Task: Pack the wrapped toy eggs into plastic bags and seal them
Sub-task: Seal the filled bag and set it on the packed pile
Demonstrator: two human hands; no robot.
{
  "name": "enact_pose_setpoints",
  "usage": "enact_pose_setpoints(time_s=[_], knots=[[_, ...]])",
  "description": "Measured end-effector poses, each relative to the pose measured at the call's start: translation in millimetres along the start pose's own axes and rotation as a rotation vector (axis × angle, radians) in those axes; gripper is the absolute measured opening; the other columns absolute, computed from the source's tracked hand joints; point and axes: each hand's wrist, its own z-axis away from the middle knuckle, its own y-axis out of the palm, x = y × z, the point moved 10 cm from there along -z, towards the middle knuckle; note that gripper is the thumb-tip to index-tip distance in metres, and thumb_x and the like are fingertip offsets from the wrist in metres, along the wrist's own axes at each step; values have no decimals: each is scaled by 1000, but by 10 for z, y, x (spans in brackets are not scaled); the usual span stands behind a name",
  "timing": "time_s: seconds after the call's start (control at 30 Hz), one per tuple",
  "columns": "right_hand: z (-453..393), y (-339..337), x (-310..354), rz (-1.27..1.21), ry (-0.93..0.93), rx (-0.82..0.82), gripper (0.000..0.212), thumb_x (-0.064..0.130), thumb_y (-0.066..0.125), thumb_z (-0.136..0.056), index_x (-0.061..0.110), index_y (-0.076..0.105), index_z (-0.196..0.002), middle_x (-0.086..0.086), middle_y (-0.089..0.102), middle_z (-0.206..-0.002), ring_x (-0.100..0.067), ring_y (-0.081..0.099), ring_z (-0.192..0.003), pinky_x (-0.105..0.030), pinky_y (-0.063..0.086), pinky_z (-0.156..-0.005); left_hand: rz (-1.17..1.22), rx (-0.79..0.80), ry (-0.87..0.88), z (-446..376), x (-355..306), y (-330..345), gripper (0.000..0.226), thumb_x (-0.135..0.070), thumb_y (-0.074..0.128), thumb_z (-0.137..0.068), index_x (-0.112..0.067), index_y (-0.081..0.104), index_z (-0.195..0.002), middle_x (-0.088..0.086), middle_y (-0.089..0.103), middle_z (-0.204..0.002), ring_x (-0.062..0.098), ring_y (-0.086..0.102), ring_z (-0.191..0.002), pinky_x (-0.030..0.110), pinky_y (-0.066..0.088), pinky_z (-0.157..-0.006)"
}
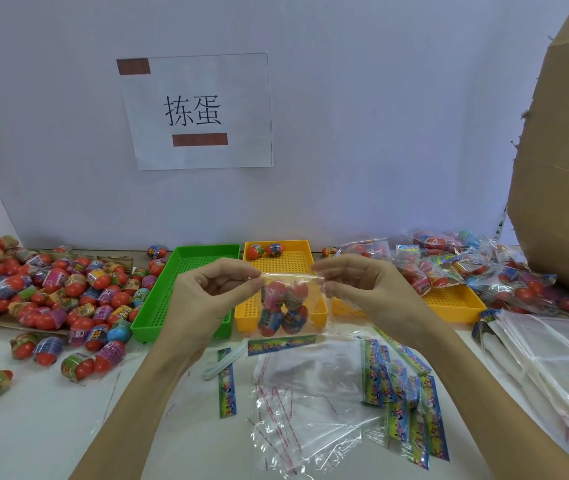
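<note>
Both hands hold a clear bag (285, 303) up above the table's (34, 427) middle: my left hand (207, 292) pinches its top left corner, my right hand (362, 285) pinches the top right. Four wrapped eggs (283, 306) sit inside. Empty bags (310, 410) and printed labels (400, 386) lie at the near edge. Beyond stand a green tray (158, 306) and yellow tray (297, 261). Loose eggs (51, 289) pile at the left edge, packed bags (484, 268) at the right.

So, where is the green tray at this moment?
In the head view the green tray stands on the table left of centre, between the loose egg pile and a yellow tray, partly behind the left hand.
</note>
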Motion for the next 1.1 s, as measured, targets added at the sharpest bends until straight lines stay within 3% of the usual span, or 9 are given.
enact_pose_setpoints(time_s=[0.1,0.23,0.33,0.47,0.67,0.77,0.9,1.03,1.1], knots=[[-1,-85,-132,95,91,-18,27,10,75,-93,21,74,-118,-1,77,-105,-14,73,-101,-23,55,-88,28,-24,3,-10,-10,-70,17,-19,89,-72,-22,85,-89,5,81,-92,14,78,-88,17,59,-79],[-3,-72,-278,670,116,-34,10,17,82,-88,25,77,-84,5,69,-101,2,68,-86,-21,58,-81,39,-40,-3,-15,-9,-96,17,-21,89,-71,-22,85,-88,6,81,-92,14,77,-87,17,59,-79],[-35,-17,-195,746,7,-120,6,23,79,-90,19,77,-86,5,65,-94,0,64,-78,-14,53,-72,58,-55,-14,-20,-6,-120,19,-23,89,-69,-21,85,-87,5,81,-93,14,77,-90,18,59,-81],[-13,-225,-125,677,-64,-331,11,21,69,-99,16,71,-90,6,66,-67,-8,62,-50,-19,50,-57,80,-61,-20,-21,-21,-113,19,-23,88,-68,-21,85,-86,5,81,-92,13,77,-90,17,59,-80],[79,-528,36,895,-197,-567,5,9,74,-94,9,78,-97,-1,70,-88,-14,61,-76,-23,49,-73,79,-92,-25,-19,-39,-151,23,-27,88,-66,-21,85,-87,5,81,-93,15,77,-91,18,59,-80],[66,-662,-58,956,-126,-507,10,4,75,-92,8,80,-99,-4,72,-90,-14,60,-78,-28,51,-77,79,-90,-30,-13,-32,-137,22,-27,88,-65,-22,85,-87,4,81,-92,13,77,-90,17,59,-79],[-7,-635,-242,1012,48,-257,13,7,74,-92,15,83,-98,0,67,-94,-7,56,-79,-30,54,-83,71,-87,-38,-7,-31,-126,23,-28,88,-66,-23,85,-88,5,81,-93,14,77,-91,17,59,-80],[0,-608,-260,1077,143,-72,17,12,68,-98,17,82,-105,18,65,-98,4,51,-86,-6,41,-74,72,-86,-45,-9,-23,-130,21,-25,88,-67,-22,85,-88,4,81,-93,14,77,-91,18,59,-80],[40,-673,-283,1125,221,-8,19,10,64,-100,10,82,-107,9,74,-109,1,58,-91,-4,39,-72,78,-85,-48,-4,-25,-126,21,-25,88,-67,-22,85,-87,4,81,-92,14,77,-91,18,59,-80]])
